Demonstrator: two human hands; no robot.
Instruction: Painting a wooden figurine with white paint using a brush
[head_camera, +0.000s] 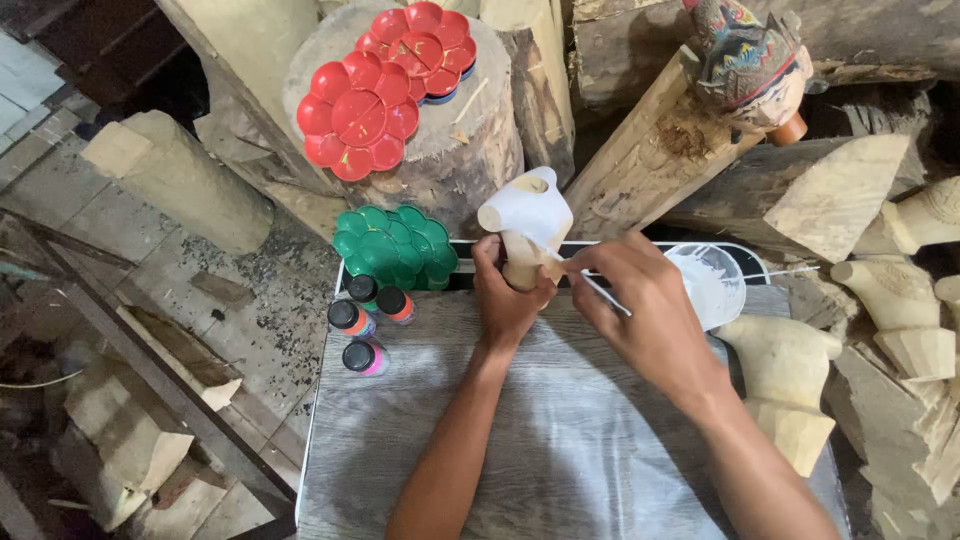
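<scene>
Two hands: left (508, 300) grips one wooden head (527, 222), right (640, 305) pinches, seemingly, one brush (598, 288).

Grey wood-grain surface (560, 440). Above its far-left corner: green flower-shaped palette (394, 246); beyond, two red palettes (360, 115), paint-flecked. Carved wooden head (527, 222) at far edge: white-coated top, bare pale neck. Black-capped paint bottles (362, 320) near left edge.

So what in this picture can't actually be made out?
All from the head view:
- The brush tip: hidden between the right hand and the carved wooden head.
- The carving's lower part: covered by the left hand.
- The face side of the carving: turned away.
- The white paint cup: partly behind the right hand.
- The small paint bottles: labels too small to tell.
- The painted puppet head: cut off by the top edge.
</scene>
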